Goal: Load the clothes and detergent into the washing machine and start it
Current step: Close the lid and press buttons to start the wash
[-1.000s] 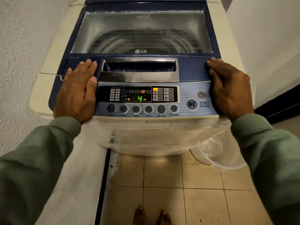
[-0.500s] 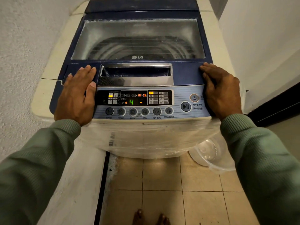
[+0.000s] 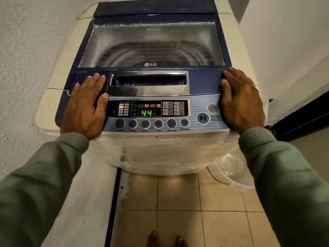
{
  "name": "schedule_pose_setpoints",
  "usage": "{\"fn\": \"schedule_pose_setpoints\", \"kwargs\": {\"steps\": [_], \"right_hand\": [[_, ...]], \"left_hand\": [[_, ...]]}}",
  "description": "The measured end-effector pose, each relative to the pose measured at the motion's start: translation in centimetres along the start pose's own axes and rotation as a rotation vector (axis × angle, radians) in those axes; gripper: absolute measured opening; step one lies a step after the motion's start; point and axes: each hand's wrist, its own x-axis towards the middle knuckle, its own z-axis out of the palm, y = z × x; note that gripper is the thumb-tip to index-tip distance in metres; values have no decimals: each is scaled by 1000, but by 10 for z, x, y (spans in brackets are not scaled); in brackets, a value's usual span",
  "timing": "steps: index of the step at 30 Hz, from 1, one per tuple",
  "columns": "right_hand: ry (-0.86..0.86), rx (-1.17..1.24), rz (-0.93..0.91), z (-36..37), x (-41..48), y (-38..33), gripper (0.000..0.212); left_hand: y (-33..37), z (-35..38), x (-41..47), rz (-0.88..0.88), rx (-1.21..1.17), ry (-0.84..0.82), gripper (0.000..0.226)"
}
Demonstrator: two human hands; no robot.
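A top-loading washing machine (image 3: 58, 97) fills the view, cream body with a blue top. Its clear lid (image 3: 151, 43) is down and the ribbed drum shows faintly through it; no clothes can be made out. The control panel (image 3: 156, 113) is lit, and its green display (image 3: 146, 113) reads 44. My left hand (image 3: 85, 106) rests flat, fingers straight, on the blue top left of the panel. My right hand (image 3: 242, 100) rests flat on the right side, beside the start/pause button (image 3: 203, 118) and below-right of the lid's handle recess (image 3: 148, 82).
A rough white wall runs along the left and a smooth white wall on the right. A clear plastic bowl (image 3: 231, 173) lies on the tiled floor (image 3: 178, 211) by the machine's front right corner. A white ledge (image 3: 76, 202) borders the floor on the left. My bare toes show at the bottom.
The display went from 4 to 44 and the panel lights shifted. The view drifted slightly, so the machine sits lower in frame. Both hands stay flat where they were.
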Motion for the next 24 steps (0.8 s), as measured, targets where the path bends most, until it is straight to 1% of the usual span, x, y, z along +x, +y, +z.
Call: {"fn": "schedule_pose_setpoints", "kwargs": {"steps": [5,16,24], "right_hand": [[-27,-32,-28,1,0,1,44],[-23,-72,-57,0,0,-1,46],[-14,-88,-63,0,-2,-2,49]], "left_hand": [[-3,1,1,10,37,-12,58],[-5,2,2,37,102,-21,60],[-5,2,2,27,102,-25,61]]}}
